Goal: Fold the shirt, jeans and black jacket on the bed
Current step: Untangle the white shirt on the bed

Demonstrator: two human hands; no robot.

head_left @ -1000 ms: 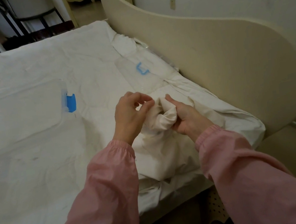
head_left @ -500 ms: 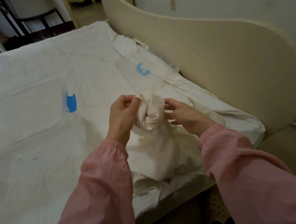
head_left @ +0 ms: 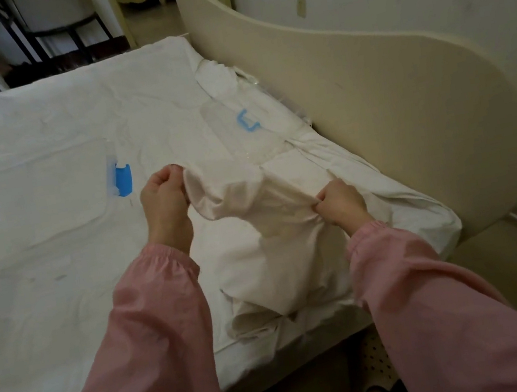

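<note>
A cream-white shirt lies bunched on the near right part of the white bed. My left hand pinches one edge of its upper part, lifted off the bed. My right hand grips the opposite edge, so the cloth is stretched between them. The shirt's lower part rests crumpled near the bed's front edge. Neither jeans nor a black jacket can be seen.
Two clear plastic bags with blue sliders lie on the bed, one at the left and one at the back right. A cream headboard runs along the right side. Dark chair legs stand beyond the bed.
My hands have drawn apart, the left going left and the right going right. The cloth that was balled up between them is now spread out.
</note>
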